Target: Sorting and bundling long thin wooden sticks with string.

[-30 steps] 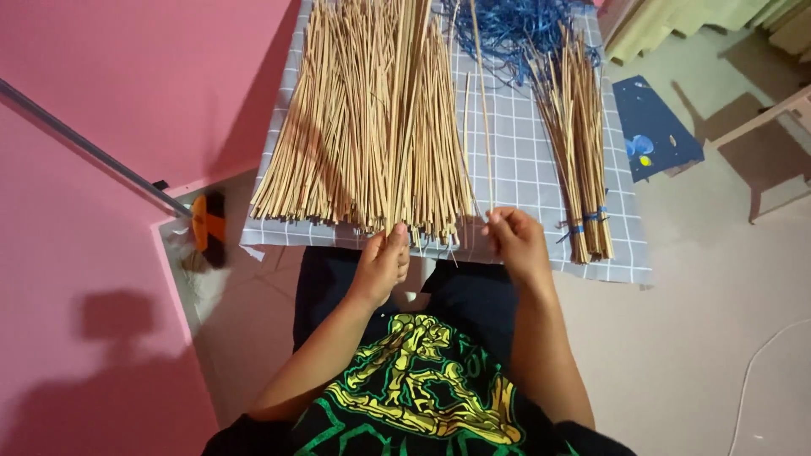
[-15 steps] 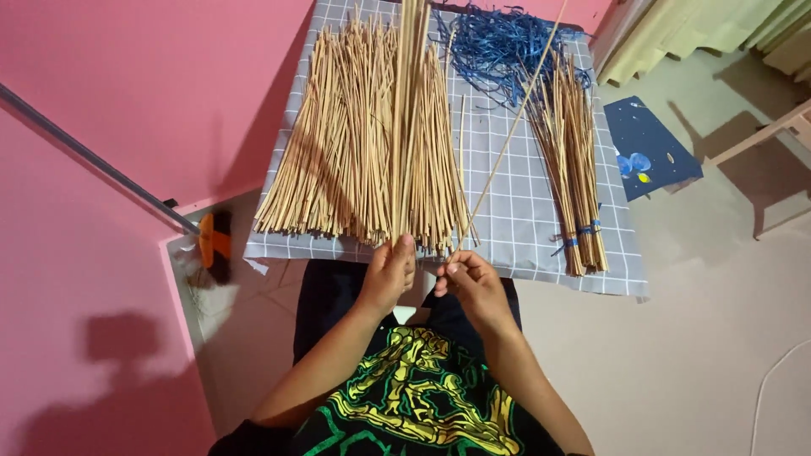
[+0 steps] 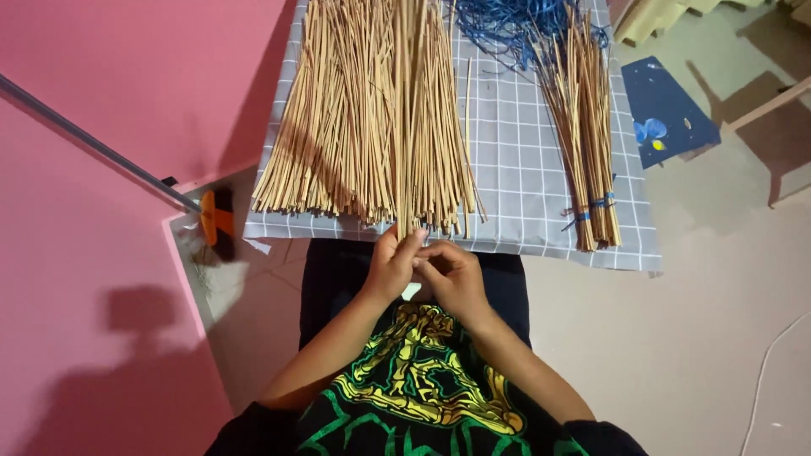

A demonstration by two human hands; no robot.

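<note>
The left hand (image 3: pixel 390 263) and the right hand (image 3: pixel 452 274) are brought together just below the near edge of the grey checked cloth (image 3: pixel 524 181), their fingers touching. A thin bunch of pale sticks (image 3: pixel 409 143) is pinched in the left hand at its lower end and runs up over the large fanned pile of sticks (image 3: pixel 355 118). The right hand is curled beside the left at that same end; whether it grips the sticks or only steadies them cannot be told.

Half a second ago a single long stick was held slanted across the cloth in the right hand, apart from the pile. That stick is no longer seen slanting; the right hand has been drawn in to the left, and the stick appears to have been laid in with the ones already gathered. From this it is judged that sticks are being collected one by one into a hand-held bunch.

To the right, a smaller bundle (image 3: pixel 587 143), tied near its lower end with blue string (image 3: pixel 591 207), lies on the cloth, well apart from the hands. A tangle of loose blue string (image 3: pixel 507 21) lies at the far end.
</note>
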